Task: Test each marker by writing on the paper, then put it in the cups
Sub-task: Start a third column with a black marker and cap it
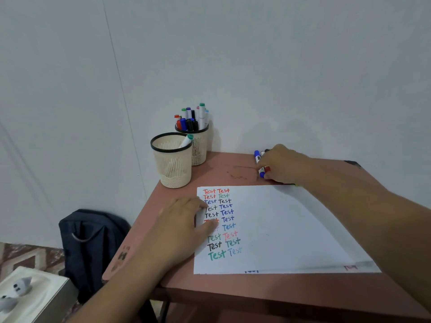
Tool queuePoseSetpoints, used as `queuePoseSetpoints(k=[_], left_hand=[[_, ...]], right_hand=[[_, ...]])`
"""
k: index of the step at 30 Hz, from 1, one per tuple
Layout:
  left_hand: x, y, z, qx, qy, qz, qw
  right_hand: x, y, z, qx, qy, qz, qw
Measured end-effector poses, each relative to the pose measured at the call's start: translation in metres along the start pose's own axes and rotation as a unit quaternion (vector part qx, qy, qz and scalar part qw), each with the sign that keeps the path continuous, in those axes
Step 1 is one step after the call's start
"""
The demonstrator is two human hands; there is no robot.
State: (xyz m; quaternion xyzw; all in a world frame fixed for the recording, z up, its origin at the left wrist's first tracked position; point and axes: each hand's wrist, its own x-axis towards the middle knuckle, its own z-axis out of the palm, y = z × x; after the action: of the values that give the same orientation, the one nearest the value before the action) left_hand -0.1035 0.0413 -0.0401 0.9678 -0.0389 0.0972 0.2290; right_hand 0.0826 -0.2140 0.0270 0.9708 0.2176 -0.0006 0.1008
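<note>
Reddish table (210, 285) against pale wall, left hand (184, 226) lay flat, fingers spread on paper (291, 231) of coloured "Test" words, right hand (281, 165) curled over loose markers (259, 163) beyond it, two mesh cups (173, 164) behind, rear one full.

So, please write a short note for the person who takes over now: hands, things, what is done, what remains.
Left hand: flat, pressing the paper at its left edge.
Right hand: on the loose markers at the table's far edge; grip hidden.
Back cup: full of markers. Front cup: one marker.
Done: two columns of "Test" on the paper.
Left: test the loose markers and put them in the cups.
</note>
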Motion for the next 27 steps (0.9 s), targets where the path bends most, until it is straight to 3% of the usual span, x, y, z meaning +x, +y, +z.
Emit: queuePoseSetpoints(k=[9, 12, 16, 18, 19, 22, 27], left_hand=[[0.003, -0.002, 0.000, -0.008, -0.005, -0.007, 1.000], [0.003, -0.002, 0.000, -0.015, -0.002, -0.014, 1.000], [0.000, 0.002, -0.002, -0.042, 0.010, -0.027, 0.999], [-0.001, 0.003, -0.003, -0.065, 0.019, -0.021, 0.997], [-0.002, 0.003, -0.003, -0.079, 0.027, -0.012, 0.996], [-0.003, 0.002, -0.003, -0.097, 0.059, 0.021, 0.993], [-0.011, 0.008, -0.005, -0.095, 0.085, 0.098, 0.987]], right_hand=[[-0.003, -0.014, 0.026, -0.231, 0.111, -0.124, 0.958], [-0.006, -0.013, 0.031, -0.223, 0.221, -0.178, 0.933], [-0.020, -0.027, 0.026, 0.009, 0.374, -0.167, 0.912], [-0.042, -0.044, 0.010, 0.183, 0.366, -0.081, 0.909], [-0.054, -0.052, 0.003, 0.287, 0.357, -0.047, 0.888], [-0.091, -0.074, -0.012, 0.535, 0.339, 0.000, 0.774], [-0.123, -0.103, -0.009, 0.706, 0.257, 0.019, 0.660]])
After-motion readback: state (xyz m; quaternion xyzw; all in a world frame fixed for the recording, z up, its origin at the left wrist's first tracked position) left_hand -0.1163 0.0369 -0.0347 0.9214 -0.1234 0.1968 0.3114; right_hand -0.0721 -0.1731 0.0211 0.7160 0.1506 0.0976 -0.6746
